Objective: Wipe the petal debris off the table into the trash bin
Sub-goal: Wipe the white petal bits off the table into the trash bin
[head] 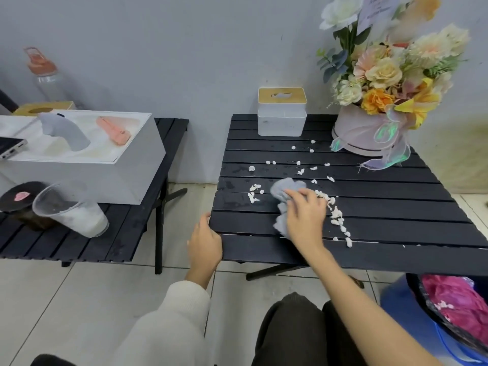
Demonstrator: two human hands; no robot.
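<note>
White petal debris (336, 213) lies scattered over the black slatted table (383, 202), in a line right of my right hand, in a small cluster to its left, and in loose bits farther back. My right hand (303, 215) presses a crumpled grey cloth (286, 190) flat on the table's middle. My left hand (204, 240) grips the table's near left corner. The blue trash bin (412, 313), lined with a black bag and holding pink waste, stands on the floor under the table's near right edge.
A white tissue box (282, 112) and a flower bouquet in a round box (369, 133) stand at the back of the table. A second black table (79, 241) to the left carries a white box, a plastic cup (71, 212) and a dark lidded cup.
</note>
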